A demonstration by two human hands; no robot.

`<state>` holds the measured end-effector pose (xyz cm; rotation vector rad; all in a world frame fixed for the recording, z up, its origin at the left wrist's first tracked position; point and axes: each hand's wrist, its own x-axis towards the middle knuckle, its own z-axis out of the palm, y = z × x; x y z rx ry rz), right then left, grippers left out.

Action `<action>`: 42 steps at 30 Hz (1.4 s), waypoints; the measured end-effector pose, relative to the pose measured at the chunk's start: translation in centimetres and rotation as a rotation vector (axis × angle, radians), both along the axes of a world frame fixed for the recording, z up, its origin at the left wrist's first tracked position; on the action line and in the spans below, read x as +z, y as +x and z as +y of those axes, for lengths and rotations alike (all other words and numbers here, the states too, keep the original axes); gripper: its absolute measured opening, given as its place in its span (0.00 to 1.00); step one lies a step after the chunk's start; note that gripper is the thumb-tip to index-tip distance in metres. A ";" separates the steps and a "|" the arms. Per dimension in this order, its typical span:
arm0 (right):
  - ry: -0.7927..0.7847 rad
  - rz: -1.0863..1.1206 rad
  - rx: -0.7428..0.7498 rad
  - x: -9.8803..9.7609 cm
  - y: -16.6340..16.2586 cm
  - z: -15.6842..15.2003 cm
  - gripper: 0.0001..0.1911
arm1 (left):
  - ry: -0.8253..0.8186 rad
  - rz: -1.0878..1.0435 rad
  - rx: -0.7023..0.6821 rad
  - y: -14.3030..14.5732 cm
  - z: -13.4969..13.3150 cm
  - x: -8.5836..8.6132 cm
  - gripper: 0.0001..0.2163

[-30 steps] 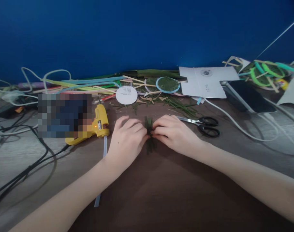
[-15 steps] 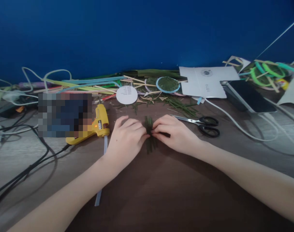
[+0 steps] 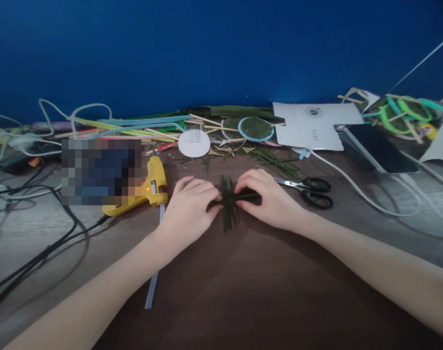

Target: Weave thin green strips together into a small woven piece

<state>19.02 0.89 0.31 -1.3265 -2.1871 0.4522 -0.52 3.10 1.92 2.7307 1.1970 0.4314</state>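
Head view shows our left hand (image 3: 190, 206) and right hand (image 3: 270, 199) each pinching an end of a green strip (image 3: 248, 196) laid across the bundle (image 3: 229, 218), which lies between them right of the glue gun (image 3: 148, 189), long axis pointing away from us.

Bare forearms (image 3: 97, 301), left hand (image 3: 190, 208), right hand (image 3: 273, 201)

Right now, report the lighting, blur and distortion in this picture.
Head view: dim, blue-tinged by the wall; soft throughout, so the green strips between the left hand and right hand lose detail; faint shadows under the forearms on the table; wide-angle bending toward the edges; a pixelated block hides the spot beside the glue gun, whose orange lamp glows.
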 end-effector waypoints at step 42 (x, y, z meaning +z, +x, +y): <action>0.121 0.233 -0.344 0.2 2.4 1.3 0.09 | -0.147 -0.306 0.159 -0.3 0.0 -0.9 0.05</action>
